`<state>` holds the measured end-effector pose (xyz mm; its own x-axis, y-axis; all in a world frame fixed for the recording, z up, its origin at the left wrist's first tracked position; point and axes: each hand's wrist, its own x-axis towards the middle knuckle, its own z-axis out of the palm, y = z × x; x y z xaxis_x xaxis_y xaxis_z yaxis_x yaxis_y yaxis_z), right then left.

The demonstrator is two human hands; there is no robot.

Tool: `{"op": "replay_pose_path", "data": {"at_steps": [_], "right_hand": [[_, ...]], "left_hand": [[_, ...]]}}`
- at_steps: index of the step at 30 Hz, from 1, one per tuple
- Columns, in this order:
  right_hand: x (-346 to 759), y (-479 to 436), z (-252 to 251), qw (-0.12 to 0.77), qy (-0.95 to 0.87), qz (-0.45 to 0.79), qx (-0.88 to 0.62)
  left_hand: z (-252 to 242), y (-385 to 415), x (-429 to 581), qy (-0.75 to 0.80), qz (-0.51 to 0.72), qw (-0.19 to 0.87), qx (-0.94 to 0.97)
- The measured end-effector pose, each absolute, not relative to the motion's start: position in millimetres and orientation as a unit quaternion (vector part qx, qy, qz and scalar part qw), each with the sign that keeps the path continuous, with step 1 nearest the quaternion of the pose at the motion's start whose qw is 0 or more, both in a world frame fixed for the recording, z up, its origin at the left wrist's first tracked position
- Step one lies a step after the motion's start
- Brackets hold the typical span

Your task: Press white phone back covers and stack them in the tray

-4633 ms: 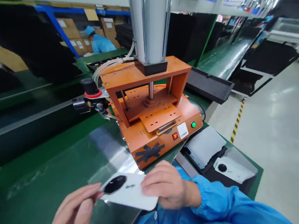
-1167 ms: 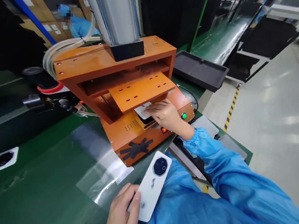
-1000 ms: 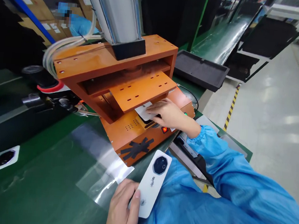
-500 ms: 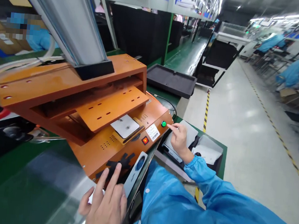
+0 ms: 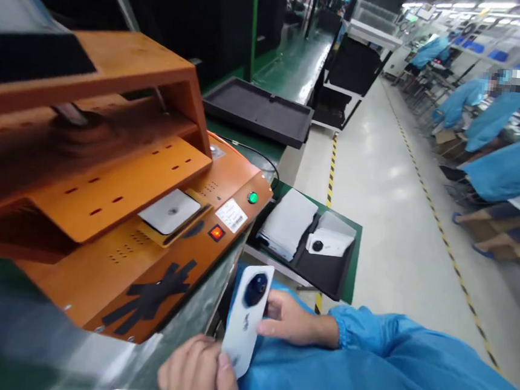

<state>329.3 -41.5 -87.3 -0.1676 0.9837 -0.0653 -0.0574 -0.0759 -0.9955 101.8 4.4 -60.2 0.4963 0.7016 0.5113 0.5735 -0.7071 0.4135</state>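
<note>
Both hands hold one white phone back cover (image 5: 239,333) with a dark round camera area near its top, upright and slightly tilted in front of my body. The lower end is pinched by my left hand (image 5: 201,372), its thumb over the face. At the right edge, my right hand (image 5: 292,319) grips with the thumb on the front. Beyond stands an orange press machine (image 5: 97,290) with a lit green button (image 5: 253,198) and a glowing red switch (image 5: 216,233). A flat white panel (image 5: 170,211) lies in its fixture, partly under the orange plate.
A black tray (image 5: 325,278) to the right holds a white stack (image 5: 289,222) and several covers (image 5: 331,244). Another black tray (image 5: 258,110) rests on the green bench behind the press. Co-workers in blue sit across the aisle (image 5: 357,173).
My right hand has left the green button and now grips the phone back cover. My left hand has come in to hold its lower end. The view has shifted right.
</note>
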Motion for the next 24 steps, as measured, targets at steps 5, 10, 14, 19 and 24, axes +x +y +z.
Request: {"op": "replay_pose_path", "data": {"at_steps": [5,10,14,19,24], "right_hand": [[398,-51,-116,0.313,-0.457,0.323,-0.767],[546,-69,-126,0.158,-0.398,0.178,-0.886],[581,-86,-139,0.063,-0.453,0.134,-0.879],[603,-71,-167,0.034,-0.576,0.043,-0.815],[593,-37,-183,0.053,-0.658,-0.103,-0.744]], "left_hand": [[-81,-6,130,0.32,0.249,0.184,0.895],[-93,-5,114,0.241,0.21,0.24,0.917],[-75,-22,112,0.272,0.2,0.298,0.893],[-46,-29,109,0.355,0.174,0.362,0.844],[-33,-42,71,0.418,0.231,0.342,0.809]]}}
